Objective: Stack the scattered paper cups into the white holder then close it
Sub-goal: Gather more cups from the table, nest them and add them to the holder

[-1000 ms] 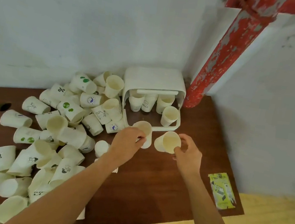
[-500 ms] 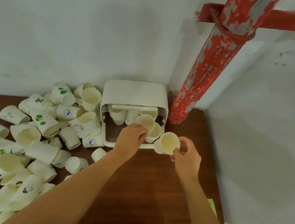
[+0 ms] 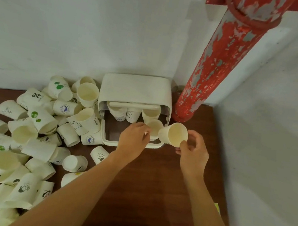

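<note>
Step in hand: loading looked well under way, with the person feeding two cups at once into the open white plastic holder (image 3: pixel 137 90), which stood at the back of the brown wooden table (image 3: pixel 154 180) against the wall.
Left hand: the left hand (image 3: pixel 133 139) reached into the holder's open front, its fingers curled on a plain cream paper cup (image 3: pixel 154 128) at the right end of the row inside; whether that cup was seated or only being pressed in could not be told.
Right hand: the right hand (image 3: pixel 193 153) pinched the rim of a second cream paper cup (image 3: pixel 173 134), tilted with its mouth toward the camera, just outside the holder's right front corner.
Holder contents: a few cups stood inside, one printed with a greeting.
Scattered cups: a large heap of printed white paper cups (image 3: pixel 32 134) lay on the table to the left, so most of the job probably remained.
Next move: likely to nest the right hand's cup into a stack inside, mouth aligned, and to leave the closing until the heap was gone.
Nearby: a peeling red metal pipe (image 3: pixel 222 60) rose just beside the holder.
</note>
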Demonstrator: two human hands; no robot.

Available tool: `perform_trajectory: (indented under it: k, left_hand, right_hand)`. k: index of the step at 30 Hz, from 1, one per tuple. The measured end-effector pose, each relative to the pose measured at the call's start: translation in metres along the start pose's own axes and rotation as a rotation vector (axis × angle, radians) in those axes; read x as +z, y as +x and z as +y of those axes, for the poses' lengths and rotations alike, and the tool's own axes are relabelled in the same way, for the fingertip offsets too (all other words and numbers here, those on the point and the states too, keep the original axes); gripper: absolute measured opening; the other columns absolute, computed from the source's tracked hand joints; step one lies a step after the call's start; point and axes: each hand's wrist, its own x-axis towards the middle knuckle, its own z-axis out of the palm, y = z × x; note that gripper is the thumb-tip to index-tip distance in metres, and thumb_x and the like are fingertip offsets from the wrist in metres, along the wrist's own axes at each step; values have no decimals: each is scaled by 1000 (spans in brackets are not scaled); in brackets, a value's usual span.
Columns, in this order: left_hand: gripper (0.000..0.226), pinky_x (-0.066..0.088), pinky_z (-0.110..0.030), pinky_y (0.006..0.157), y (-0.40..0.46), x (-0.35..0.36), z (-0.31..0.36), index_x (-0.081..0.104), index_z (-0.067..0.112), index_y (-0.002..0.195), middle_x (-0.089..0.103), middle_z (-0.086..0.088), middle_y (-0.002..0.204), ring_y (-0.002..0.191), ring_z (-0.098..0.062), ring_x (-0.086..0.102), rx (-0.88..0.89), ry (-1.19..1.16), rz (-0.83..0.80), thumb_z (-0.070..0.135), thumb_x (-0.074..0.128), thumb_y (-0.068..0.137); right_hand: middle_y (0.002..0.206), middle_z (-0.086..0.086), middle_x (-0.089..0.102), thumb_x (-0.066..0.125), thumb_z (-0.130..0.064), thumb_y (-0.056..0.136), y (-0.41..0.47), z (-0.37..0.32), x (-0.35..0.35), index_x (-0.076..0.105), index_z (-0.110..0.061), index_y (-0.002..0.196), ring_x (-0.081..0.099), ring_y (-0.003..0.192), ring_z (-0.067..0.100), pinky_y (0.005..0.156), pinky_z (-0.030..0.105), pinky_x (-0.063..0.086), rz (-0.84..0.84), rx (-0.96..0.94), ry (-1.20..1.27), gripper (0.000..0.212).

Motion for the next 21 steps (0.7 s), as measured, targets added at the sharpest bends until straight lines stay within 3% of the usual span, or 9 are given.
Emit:
perform_trajectory:
  k: [4,10,16,21]
  left_hand:
    - [12,50,-30,72,-28,-10,-16,69,22,94,66,11,93,86,-11,60,-92,-48,-15,20,59,90]
    - [13,50,-27,72,-62,-22,-44,70,23,96,66,10,93,83,-8,61,-228,-54,-44,21,59,90]
    - [16,45,-24,79,-79,-31,-66,70,24,102,68,11,101,90,-8,61,-305,-68,-36,24,58,92]
    - [16,43,-25,77,-85,-36,-74,69,26,101,67,12,100,92,-9,60,-333,-92,-48,24,57,91]
  right_hand:
    - [105,-9,68,67,-9,90,6,-7,19,60,-23,122,72,71,11,65,27,61,-45,-41,20,36]
    - [112,-4,63,65,-9,91,14,-5,46,56,-22,127,72,71,11,72,33,62,-125,25,-45,40]
    - [112,-5,63,66,-10,91,13,-8,53,58,-21,126,72,68,11,68,30,62,-90,8,-67,38]
    - [115,-3,64,65,-8,89,10,-8,64,59,-18,126,72,73,13,63,18,57,-112,35,-82,39]
